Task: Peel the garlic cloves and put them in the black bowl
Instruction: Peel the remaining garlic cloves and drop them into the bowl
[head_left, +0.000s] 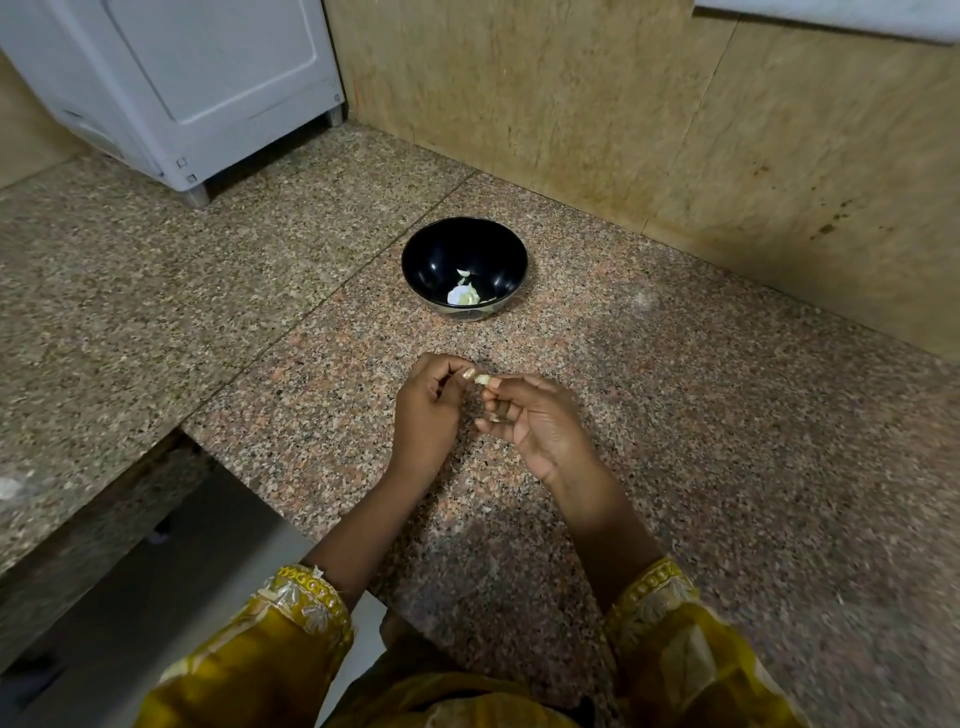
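Note:
A black bowl (465, 244) stands on the granite counter (727, 415) ahead of my hands, with a few pale garlic pieces (464, 295) at its bottom. A small pale garlic clove (482, 380) sits between the fingertips of both hands, a little above the counter. My left hand (428, 410) has its fingers curled and its thumb tip at the clove. My right hand (535, 421) pinches the clove from the right with thumb and forefinger, its other fingers curled below.
A white appliance (197, 88) stands on feet at the back left. A tan stone wall (675, 130) rises behind and to the right of the bowl. The counter's edge drops to a lower surface (156, 561) at the front left.

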